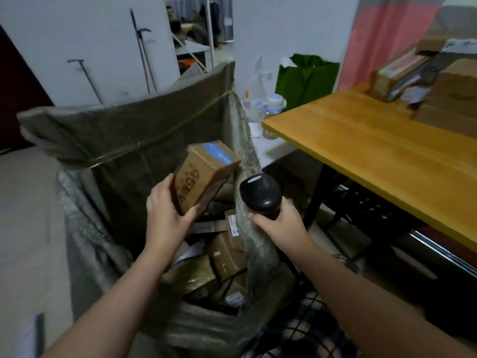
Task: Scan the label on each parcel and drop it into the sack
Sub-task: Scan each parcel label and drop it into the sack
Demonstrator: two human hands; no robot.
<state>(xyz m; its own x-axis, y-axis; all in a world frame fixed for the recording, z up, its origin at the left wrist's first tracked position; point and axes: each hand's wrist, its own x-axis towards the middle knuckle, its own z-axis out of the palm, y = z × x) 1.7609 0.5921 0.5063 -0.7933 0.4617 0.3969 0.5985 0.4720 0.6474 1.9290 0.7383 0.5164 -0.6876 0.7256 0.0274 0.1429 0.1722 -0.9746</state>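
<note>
Hands both occupied. Left hand point(165, 211) grips a small cardboard parcel point(206, 174) by its lower end, fingers and thumb clamped on opposite sides. The parcel is tilted and held above the open mouth of the sack point(124, 130). Right hand point(280, 223) is curled round the handle of a black scanner point(260, 193), head uppermost, just beside the parcel and over the sack's right rim.

Parcel: brown corrugated box, elongated. Dark printed characters on the near face, pale blue-and-white label or tape on the upper face. Print blurred, not legible.

Sack: grey-green woven material, rim folded outward, standing open. Several brown parcels in a pile point(227, 254) lie inside, some with white labels. The lower ones are in shadow and partly behind the left forearm.

Right of sack: wooden table point(374, 156). Stacked boxes point(402, 73) at its far end, blurred and cut off by the frame edge. Green bag point(307, 78) and pale bottles point(275, 103) beyond the table corner, details unclear.
</note>
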